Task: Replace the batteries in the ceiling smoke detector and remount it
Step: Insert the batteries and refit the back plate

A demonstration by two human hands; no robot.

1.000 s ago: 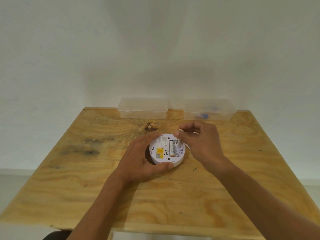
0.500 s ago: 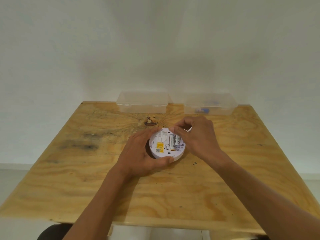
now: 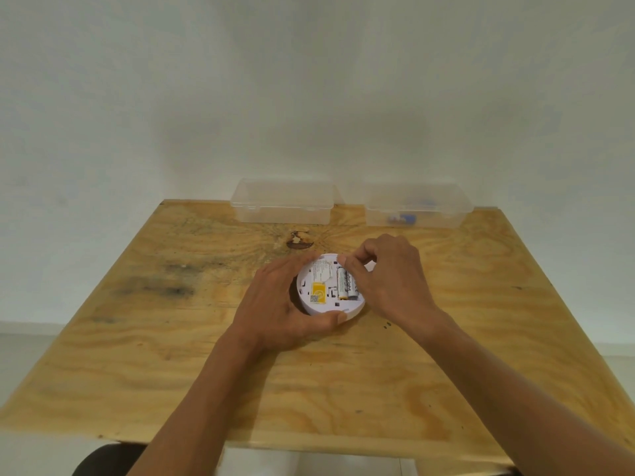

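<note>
Two batteries [image 3: 347,287] seated in upturned smoke detector [image 3: 324,290] on worktop [image 3: 171,338]. Left hand [image 3: 278,304] fingers grip detector rim; right hand [image 3: 388,280] fingers curled, pressing battery end.

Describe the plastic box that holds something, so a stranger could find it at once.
Look at the far edge of the wooden table, against the wall. Two clear lidded boxes stand there. It is the right box: small blue items show inside, while the left box looks empty.

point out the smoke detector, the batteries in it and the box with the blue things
smoke detector [image 3: 321,293], head view, on the yellow label of its upturned back
batteries [image 3: 345,286], head view, on the printed side of the left cell
clear box with blue things [image 3: 417,205], head view, on its lid
</note>
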